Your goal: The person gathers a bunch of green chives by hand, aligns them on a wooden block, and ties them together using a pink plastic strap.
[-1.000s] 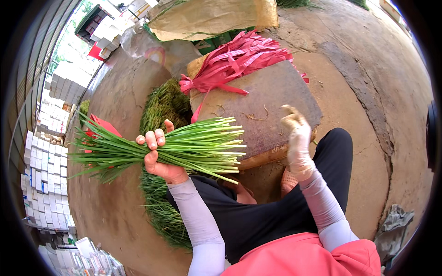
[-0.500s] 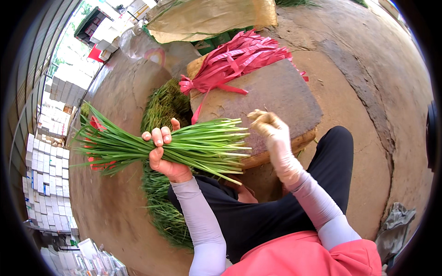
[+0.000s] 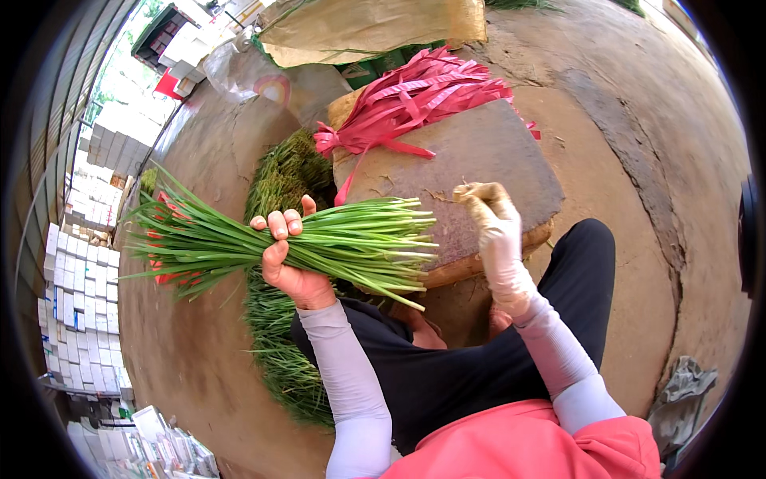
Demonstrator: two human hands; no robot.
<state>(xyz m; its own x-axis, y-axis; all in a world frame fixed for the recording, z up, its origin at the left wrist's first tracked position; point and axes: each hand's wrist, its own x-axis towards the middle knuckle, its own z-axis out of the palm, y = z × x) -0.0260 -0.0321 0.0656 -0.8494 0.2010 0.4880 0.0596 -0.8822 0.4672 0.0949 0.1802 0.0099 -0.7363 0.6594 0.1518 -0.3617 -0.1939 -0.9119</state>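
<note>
A thick bunch of garlic chives (image 3: 363, 239) lies across my left hand (image 3: 291, 271), whose fingers wrap round its middle. Its pale cut ends point right and the green leaf tips fan out to the left. My right hand (image 3: 501, 243), in a thin stained glove, is raised apart from the cut ends, over the near right side of a worn block (image 3: 487, 164). Its fingertips are pinched together; whatever may be between them is too small to make out. A heap of more chives (image 3: 283, 355) lies on the floor below the bunch.
Pink-red flat ties (image 3: 415, 104), knotted at one end, lie on the block's far side. Beyond is a tan sheet (image 3: 367, 32). White boxes (image 3: 84, 295) are stacked at the left. A crumpled grey bag (image 3: 682, 399) lies on the floor at the lower right.
My right hand has shifted slightly right, away from the cut ends, with its fingers bent into a pinch. My left hand keeps its hold on the chives, nearly in place.
</note>
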